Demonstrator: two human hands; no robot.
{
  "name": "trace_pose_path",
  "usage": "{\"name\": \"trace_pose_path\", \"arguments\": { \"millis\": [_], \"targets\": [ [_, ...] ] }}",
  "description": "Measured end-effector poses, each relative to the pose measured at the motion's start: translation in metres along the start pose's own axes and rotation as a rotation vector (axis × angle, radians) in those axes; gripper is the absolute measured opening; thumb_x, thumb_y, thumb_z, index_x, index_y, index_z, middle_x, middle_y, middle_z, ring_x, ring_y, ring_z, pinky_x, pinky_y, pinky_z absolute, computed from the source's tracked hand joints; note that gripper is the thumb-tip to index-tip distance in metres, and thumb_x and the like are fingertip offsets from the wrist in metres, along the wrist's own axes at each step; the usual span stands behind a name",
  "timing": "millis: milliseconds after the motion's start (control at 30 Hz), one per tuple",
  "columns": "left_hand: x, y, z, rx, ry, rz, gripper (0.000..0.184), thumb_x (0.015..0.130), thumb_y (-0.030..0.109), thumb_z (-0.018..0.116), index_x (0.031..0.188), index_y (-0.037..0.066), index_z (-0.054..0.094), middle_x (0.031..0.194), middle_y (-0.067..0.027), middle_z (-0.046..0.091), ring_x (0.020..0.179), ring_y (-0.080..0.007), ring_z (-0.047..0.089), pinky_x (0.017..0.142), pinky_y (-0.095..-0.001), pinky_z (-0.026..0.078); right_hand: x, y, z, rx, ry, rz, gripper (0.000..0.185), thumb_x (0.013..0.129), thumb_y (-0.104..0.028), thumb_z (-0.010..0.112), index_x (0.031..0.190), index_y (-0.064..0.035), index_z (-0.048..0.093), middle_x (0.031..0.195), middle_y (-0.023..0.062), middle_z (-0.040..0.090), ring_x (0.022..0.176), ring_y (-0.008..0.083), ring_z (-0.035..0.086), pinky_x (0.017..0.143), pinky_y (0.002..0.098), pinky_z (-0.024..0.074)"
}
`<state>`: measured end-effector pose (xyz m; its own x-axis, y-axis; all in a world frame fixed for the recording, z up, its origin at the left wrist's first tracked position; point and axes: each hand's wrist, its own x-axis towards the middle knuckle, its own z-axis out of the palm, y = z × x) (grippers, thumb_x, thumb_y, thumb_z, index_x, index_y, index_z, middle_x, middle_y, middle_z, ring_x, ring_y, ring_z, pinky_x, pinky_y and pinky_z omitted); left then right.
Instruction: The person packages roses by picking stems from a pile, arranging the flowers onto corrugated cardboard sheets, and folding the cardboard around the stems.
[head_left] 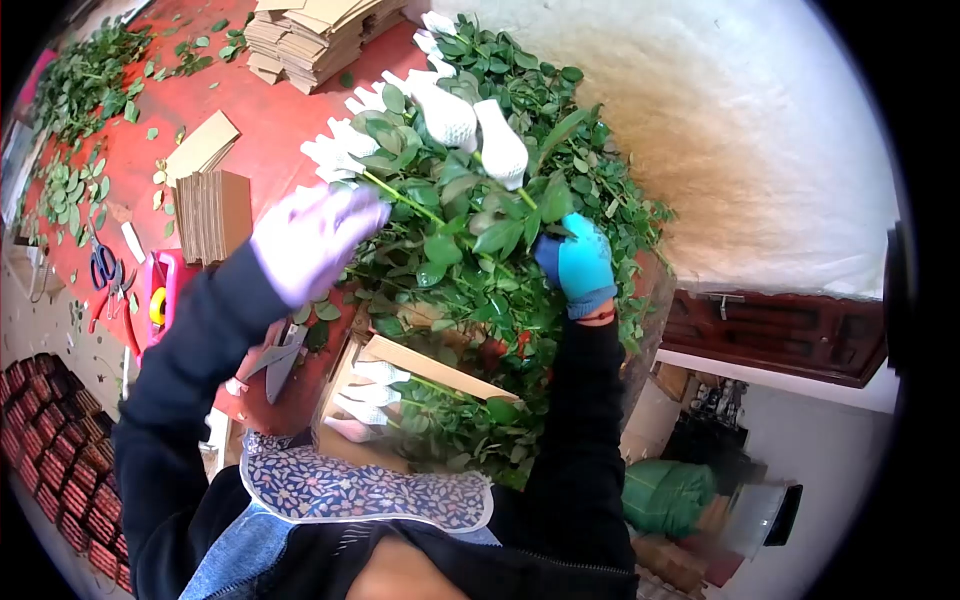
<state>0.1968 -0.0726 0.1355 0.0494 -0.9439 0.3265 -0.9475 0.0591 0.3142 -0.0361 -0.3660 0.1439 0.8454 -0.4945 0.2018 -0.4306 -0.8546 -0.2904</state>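
Right hand [583, 262] is closing around leafy stems [500, 236], right of centre. Left hand [312, 240] is blurring, centre-left, its grip indeterminable.

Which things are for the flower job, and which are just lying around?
Probably for the job:
white-sleeved flowers, near left hand and right hand
box holding more sleeved flowers
brown cardboard pieces

Probably just lying about:
loose leaves on the red table
green bundle
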Motion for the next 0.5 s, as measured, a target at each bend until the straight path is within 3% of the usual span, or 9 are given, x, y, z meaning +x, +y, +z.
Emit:
{"name": "trace_pose_path", "arguments": {
  "millis": [33,100,167,233,300,333,367,467,500],
  "targets": [
    [0.016,-0.015,0.018,0.077,0.112,-0.008,0.073,0.071,0.018,0.074,0.139,0.011,0.048,0.131,-0.0130,0.056,0.117,-0.0330,0.056,0.100,-0.0443,0.045,0.000,-0.004,-0.001,-0.005,0.006,-0.008,0.033,0.074,-0.022,0.073,0.104,-0.0083,0.067,0.086,0.0177,0.068,0.078,0.0391,0.065,0.067,0.0442,0.0521],
    [0.029,-0.052,0.077,0.240,0.026,0.002,0.086,0.072,0.021,0.076,0.149,0.013,0.037,0.140,-0.0135,0.047,0.131,-0.0323,0.043,0.111,-0.0493,0.032,0.000,-0.009,-0.004,0.094,-0.064,0.011,0.038,0.073,-0.021,0.075,0.108,-0.0084,0.067,0.087,0.0181,0.068,0.080,0.0395,0.065,0.070,0.0440,0.0526],
    [0.037,-0.065,0.111,0.356,-0.134,-0.192,0.087,0.073,0.020,0.075,0.150,0.014,0.035,0.135,-0.0109,0.051,0.131,-0.0311,0.043,0.108,-0.0527,0.032,-0.007,0.009,-0.008,-0.074,-0.082,-0.040,0.042,0.072,-0.019,0.076,0.112,-0.0087,0.066,0.090,0.0179,0.068,0.081,0.0389,0.065,0.072,0.0432,0.0531],
    [0.038,-0.070,0.128,0.341,-0.185,-0.195,0.080,0.073,0.016,0.073,0.146,0.014,0.040,0.129,-0.0096,0.053,0.124,-0.0308,0.048,0.103,-0.0475,0.038,-0.016,0.007,-0.021,0.022,-0.017,-0.078,0.038,0.072,-0.015,0.076,0.109,-0.0086,0.067,0.090,0.0167,0.069,0.081,0.0372,0.066,0.072,0.0415,0.0536],
    [0.040,-0.059,0.122,0.117,0.051,-0.169,0.046,0.083,0.013,0.060,0.128,0.014,0.056,0.111,-0.0079,0.059,0.113,-0.0278,0.055,0.096,-0.0416,0.045,-0.024,0.009,-0.029,0.018,-0.050,0.026,0.034,0.073,-0.012,0.076,0.105,-0.0088,0.067,0.090,0.0152,0.069,0.081,0.0355,0.067,0.071,0.0402,0.0540],
    [0.041,-0.049,0.113,0.200,0.255,-0.047,0.033,0.083,0.008,0.058,0.116,0.011,0.060,0.109,-0.0089,0.060,0.105,-0.0255,0.059,0.088,-0.0369,0.049,-0.024,0.005,-0.033,0.008,-0.080,0.044,0.033,0.072,-0.011,0.076,0.104,-0.0091,0.068,0.090,0.0148,0.070,0.081,0.0353,0.067,0.070,0.0397,0.0541],
    [0.050,-0.045,0.107,0.098,0.410,0.054,0.027,0.085,0.010,0.057,0.112,0.009,0.060,0.111,-0.0082,0.059,0.099,-0.0266,0.060,0.087,-0.0380,0.049,-0.025,0.002,-0.036,-0.003,-0.111,0.062,0.032,0.072,-0.010,0.077,0.103,-0.0095,0.068,0.090,0.0143,0.070,0.080,0.0351,0.067,0.069,0.0393,0.0542],
    [0.062,-0.033,0.099,0.000,0.469,0.069,0.036,0.080,0.004,0.062,0.115,0.008,0.056,0.111,-0.0100,0.056,0.097,-0.0260,0.060,0.084,-0.0355,0.049,-0.026,-0.009,-0.027,0.103,-0.098,0.014,0.036,0.071,-0.009,0.077,0.106,-0.0092,0.067,0.091,0.0148,0.070,0.083,0.0357,0.067,0.072,0.0403,0.0539],
    [0.064,-0.024,0.098,-0.311,0.501,-0.036,0.043,0.078,0.000,0.064,0.119,0.008,0.053,0.110,-0.0103,0.056,0.097,-0.0237,0.060,0.083,-0.0337,0.049,-0.025,-0.014,-0.027,0.132,-0.091,-0.033,0.037,0.071,-0.008,0.076,0.107,-0.0090,0.066,0.092,0.0149,0.069,0.084,0.0359,0.067,0.072,0.0407,0.0537]
  ]
}}
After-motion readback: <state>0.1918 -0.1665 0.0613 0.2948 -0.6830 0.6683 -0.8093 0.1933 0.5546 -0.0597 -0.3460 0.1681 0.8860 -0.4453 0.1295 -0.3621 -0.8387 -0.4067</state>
